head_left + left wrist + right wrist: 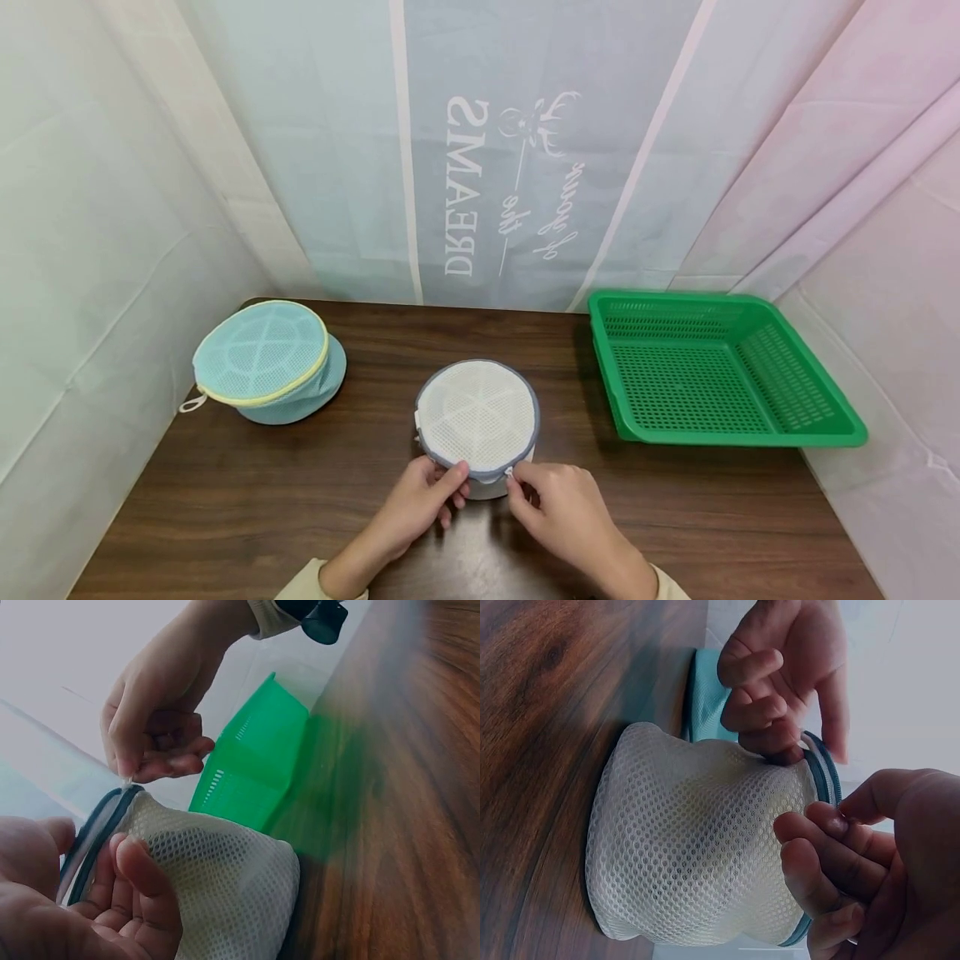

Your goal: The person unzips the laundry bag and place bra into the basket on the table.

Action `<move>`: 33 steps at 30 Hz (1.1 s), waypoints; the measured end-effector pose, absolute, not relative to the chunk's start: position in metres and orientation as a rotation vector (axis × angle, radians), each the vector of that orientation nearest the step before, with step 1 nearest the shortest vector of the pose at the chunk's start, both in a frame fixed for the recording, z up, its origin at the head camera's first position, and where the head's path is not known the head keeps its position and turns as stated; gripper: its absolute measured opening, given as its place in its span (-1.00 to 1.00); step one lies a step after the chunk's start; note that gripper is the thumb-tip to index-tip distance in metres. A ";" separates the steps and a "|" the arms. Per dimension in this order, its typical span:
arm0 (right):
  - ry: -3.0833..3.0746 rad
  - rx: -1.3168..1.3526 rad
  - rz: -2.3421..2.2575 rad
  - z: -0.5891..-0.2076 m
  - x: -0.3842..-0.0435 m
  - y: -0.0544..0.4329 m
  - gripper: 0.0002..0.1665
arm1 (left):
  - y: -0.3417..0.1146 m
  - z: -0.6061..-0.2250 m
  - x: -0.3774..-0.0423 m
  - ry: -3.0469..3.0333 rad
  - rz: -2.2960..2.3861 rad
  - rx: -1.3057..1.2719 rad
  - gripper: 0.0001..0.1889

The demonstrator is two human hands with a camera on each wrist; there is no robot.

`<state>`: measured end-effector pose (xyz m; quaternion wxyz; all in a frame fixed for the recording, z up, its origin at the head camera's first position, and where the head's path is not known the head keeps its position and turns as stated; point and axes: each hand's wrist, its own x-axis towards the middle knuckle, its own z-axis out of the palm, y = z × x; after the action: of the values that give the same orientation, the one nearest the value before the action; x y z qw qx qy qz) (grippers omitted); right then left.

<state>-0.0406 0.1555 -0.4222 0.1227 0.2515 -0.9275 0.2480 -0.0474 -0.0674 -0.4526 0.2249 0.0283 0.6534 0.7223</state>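
A round white mesh laundry bag [480, 412] with a blue-grey zipped rim stands upright on the table in front of me. My left hand [429, 500] pinches the near rim between thumb and fingers, as the left wrist view also shows on the bag's mesh side [225, 870]. Just to the right, my right hand [558, 508] pinches the small white zipper pull [509, 472] at the rim. In the right wrist view, the mesh wall [690, 832] bulges a little, and something pale and dark shows faintly through it; its kind cannot be made out.
At the left stands a light-blue mesh bag [262, 354] with a yellow zipped rim and a white loop [192, 404]. A green plastic basket [630, 435] sits at the right on the brown wooden table [300, 483]. A printed curtain [337, 167] hangs behind.
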 end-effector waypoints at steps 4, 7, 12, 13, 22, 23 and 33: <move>-2.689 0.758 0.747 -0.423 -0.040 0.154 -0.53 | -0.065 -0.452 -0.048 1.826 2.041 0.040 -0.72; -2.668 0.788 0.753 -0.425 -0.040 0.153 -0.53 | -0.064 -0.452 -0.048 1.847 2.095 0.005 -0.76; -2.641 0.825 0.737 -0.426 -0.039 0.151 -0.52 | -0.060 -0.452 -0.047 1.833 2.154 -0.069 -0.74; -2.643 0.826 0.736 -0.426 -0.039 0.151 -0.51 | -0.059 -0.452 -0.046 1.821 2.151 -0.084 -0.73; -2.634 0.856 0.757 -0.424 -0.038 0.147 -0.52 | -0.051 -0.450 -0.041 1.822 2.057 -0.015 -0.63; -2.633 0.865 0.761 -0.424 -0.039 0.146 -0.52 | -0.051 -0.450 -0.042 1.824 2.056 -0.016 -0.63; -2.643 0.921 0.734 -0.425 -0.041 0.146 -0.51 | -0.052 -0.446 -0.046 1.810 2.057 -0.030 -0.67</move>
<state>-0.0412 0.1465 -0.4247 0.1240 0.3159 -0.9064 0.2516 -0.0463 -0.0521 -0.4456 0.1994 -0.0106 0.6474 0.7355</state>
